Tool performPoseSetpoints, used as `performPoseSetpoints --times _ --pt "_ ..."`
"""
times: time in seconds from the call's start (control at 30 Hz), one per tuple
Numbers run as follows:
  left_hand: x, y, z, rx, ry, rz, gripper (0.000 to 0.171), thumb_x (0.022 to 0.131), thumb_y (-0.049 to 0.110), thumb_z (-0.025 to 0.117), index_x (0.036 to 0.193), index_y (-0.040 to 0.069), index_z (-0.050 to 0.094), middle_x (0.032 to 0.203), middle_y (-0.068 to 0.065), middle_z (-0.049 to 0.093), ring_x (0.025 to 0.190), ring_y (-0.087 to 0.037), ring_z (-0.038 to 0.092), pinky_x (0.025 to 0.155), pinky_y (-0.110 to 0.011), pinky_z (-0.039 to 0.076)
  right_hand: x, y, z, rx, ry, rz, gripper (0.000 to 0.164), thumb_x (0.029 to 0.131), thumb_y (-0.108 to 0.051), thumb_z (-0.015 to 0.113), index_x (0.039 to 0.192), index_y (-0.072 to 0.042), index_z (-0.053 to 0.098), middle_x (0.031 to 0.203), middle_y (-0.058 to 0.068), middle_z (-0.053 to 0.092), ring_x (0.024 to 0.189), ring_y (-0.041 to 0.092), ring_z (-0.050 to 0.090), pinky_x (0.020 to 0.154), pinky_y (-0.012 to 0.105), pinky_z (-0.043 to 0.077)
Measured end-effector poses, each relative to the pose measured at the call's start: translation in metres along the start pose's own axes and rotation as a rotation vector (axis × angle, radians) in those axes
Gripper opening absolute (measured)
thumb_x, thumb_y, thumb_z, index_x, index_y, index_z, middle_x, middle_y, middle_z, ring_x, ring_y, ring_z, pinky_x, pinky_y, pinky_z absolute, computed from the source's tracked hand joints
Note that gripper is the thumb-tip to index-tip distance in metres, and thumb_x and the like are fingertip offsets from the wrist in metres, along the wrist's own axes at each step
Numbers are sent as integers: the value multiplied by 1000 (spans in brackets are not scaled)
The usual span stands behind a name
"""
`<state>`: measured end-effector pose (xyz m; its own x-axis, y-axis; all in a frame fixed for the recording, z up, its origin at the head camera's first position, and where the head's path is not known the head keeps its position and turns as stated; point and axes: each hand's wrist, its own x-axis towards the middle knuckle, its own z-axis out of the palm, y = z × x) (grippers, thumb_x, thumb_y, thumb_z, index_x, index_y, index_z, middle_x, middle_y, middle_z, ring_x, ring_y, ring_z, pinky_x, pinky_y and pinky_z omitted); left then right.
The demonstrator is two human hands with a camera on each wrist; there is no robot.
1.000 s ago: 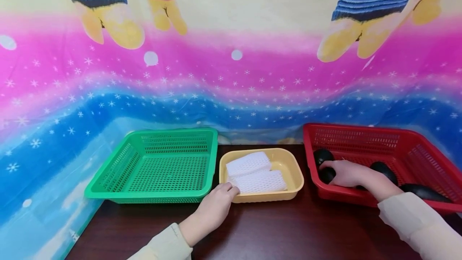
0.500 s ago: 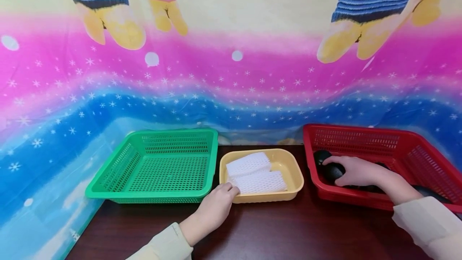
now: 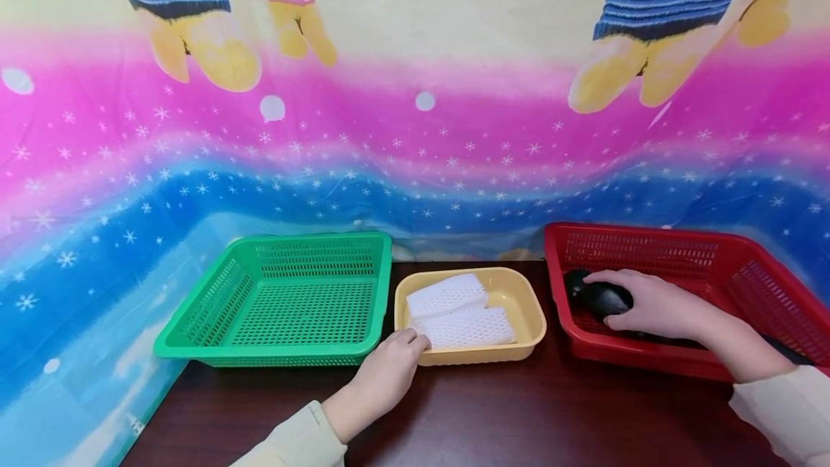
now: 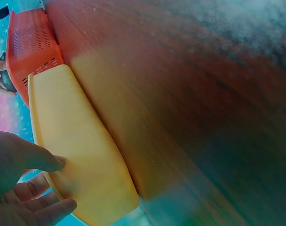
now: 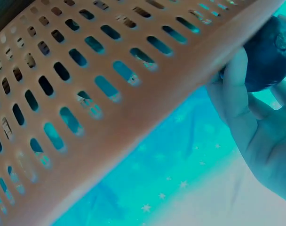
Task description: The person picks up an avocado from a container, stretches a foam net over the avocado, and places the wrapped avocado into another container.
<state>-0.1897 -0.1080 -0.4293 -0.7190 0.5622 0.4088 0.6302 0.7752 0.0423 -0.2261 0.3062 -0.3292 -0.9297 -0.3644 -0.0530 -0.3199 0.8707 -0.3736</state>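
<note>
My left hand [image 3: 385, 373] grips the front left corner of a yellow plastic basin [image 3: 534, 330], its fingertips at the rim. In the left wrist view, the thumb [image 4: 56, 162] lies against the basin's outer wall. Two white foam net sleeves [image 3: 447, 294] lie flat inside the basin. On the right, my right hand [image 3: 661, 305] reaches into a red basket [image 3: 720, 236] and holds a glossy dark eggplant [image 3: 609, 301]. The right wrist view shows the eggplant's rounded end [image 5: 270, 56] between thumb and fingers. Another dark eggplant [image 3: 787, 352] lies partly hidden behind the right forearm.
A green basket [image 3: 272, 359] with perforated walls stands left of the basin. All three containers sit on a dark brown wooden table [image 3: 480, 409]. A patterned cloth [image 3: 415, 121] hangs right behind them. The red basket's front wall rises beneath the right forearm.
My right hand has shifted a little right and up within the red basket, and more of the dark eggplant in its fingers shows. The left hand keeps its place at the basin.
</note>
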Motion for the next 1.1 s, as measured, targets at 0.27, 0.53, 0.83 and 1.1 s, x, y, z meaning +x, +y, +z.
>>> performPoseSetpoints --times 0.27,0.53,0.83,1.1 --pt "1 1 -1 -4 -21 -22 20 86 -6 73 100 9 72 91 -3 66 88 -19 66 74 -29 57 -9 -13 4 -1 108 -8 70 82 -28 85 143 -9 56 133 30 54 108 44 59 73 56 56" --pt "1 1 -2 -1 -12 -22 19 88 -2 75 103 9 70 92 -3 67 89 -19 67 74 -29 57 -13 -30 8 13 185 -54 69 85 -30 84 146 -15 54 135 24 55 111 42 59 75 56 56" --pt "1 1 -3 -8 -9 -10 19 88 -2 75 102 10 70 90 -3 67 87 -18 67 73 -29 57 -19 -53 13 90 209 -101 67 86 -23 82 146 -18 54 134 19 56 110 39 59 71 50 58" --pt "0 0 -4 -17 7 -3 20 86 -2 76 101 9 70 90 -3 67 86 -19 67 73 -29 57 -23 -72 23 121 196 -155 66 86 -24 82 146 -27 53 134 13 56 105 32 59 66 40 56"
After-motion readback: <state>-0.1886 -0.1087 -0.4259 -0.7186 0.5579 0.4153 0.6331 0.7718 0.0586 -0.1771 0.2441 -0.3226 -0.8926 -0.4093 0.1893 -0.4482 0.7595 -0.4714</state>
